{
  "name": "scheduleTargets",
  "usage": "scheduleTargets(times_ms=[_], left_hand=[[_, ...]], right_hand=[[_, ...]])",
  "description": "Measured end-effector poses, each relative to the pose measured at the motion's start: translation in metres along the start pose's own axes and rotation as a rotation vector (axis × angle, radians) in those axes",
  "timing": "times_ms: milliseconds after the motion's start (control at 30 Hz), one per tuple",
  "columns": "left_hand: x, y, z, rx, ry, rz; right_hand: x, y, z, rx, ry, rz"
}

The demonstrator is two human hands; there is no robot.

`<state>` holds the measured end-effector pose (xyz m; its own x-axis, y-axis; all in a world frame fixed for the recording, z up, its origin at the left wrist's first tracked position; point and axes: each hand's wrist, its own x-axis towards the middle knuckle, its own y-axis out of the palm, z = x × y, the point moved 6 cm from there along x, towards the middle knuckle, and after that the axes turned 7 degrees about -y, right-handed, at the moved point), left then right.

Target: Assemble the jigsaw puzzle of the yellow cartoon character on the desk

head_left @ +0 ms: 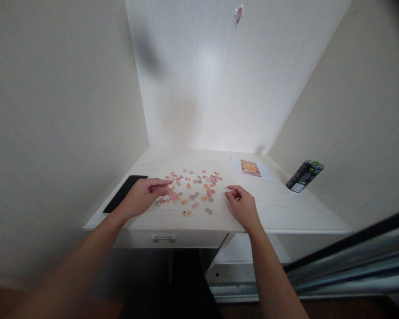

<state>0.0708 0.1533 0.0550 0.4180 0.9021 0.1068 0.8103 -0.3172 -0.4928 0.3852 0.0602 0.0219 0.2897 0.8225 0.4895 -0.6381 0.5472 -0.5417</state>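
Note:
Many small jigsaw puzzle pieces (194,196) in pink, orange, yellow and grey lie scattered over the middle of the white desk (173,160). Over the left part of the scatter, my left hand (149,193) pinches a puzzle piece (177,178) at its fingertips. My right hand (242,204) rests on the desk just right of the pieces, fingers loosely curled and a gap between thumb and index finger. Nothing shows in it. Toward the back right lies a white sheet with a small picture (250,168) in yellow and orange tones.
A flat black object (124,193), perhaps a tablet, lies beneath my left wrist side at the desk's left. On the right stands a black and green can (305,176). White panels enclose the desk; a drawer handle (163,239) sits below its front edge.

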Motion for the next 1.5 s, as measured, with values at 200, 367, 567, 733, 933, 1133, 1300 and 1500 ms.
scheduleTargets(times_ms=[200,367,567,733,933,1133,1300,1500], left_hand=[[-0.005,0.0,-0.005,-0.034,-0.009,0.132],[-0.002,0.006,-0.002,-0.099,-0.084,0.208],[0.008,0.021,-0.004,-0.139,-0.115,0.255],[0.019,0.028,-0.005,-0.135,-0.135,0.252],[0.032,0.034,0.011,-0.066,-0.126,0.156],[0.009,0.031,0.001,0.32,0.056,-0.089],[-0.014,0.044,0.001,0.558,0.208,-0.12],[-0.014,0.047,0.006,0.655,0.232,-0.174]], right_hand=[[-0.001,-0.001,-0.001,-0.026,0.0,-0.001],[0.001,-0.001,0.003,0.019,-0.026,-0.06],[0.007,0.051,0.069,0.257,-0.268,0.209],[0.018,0.09,0.114,0.272,-0.532,0.386],[0.022,0.096,0.115,0.16,-0.696,0.404],[0.018,0.1,0.108,0.033,-0.714,0.439],[0.013,0.111,0.101,-0.034,-0.732,0.493],[0.013,0.114,0.098,-0.005,-0.708,0.502]])
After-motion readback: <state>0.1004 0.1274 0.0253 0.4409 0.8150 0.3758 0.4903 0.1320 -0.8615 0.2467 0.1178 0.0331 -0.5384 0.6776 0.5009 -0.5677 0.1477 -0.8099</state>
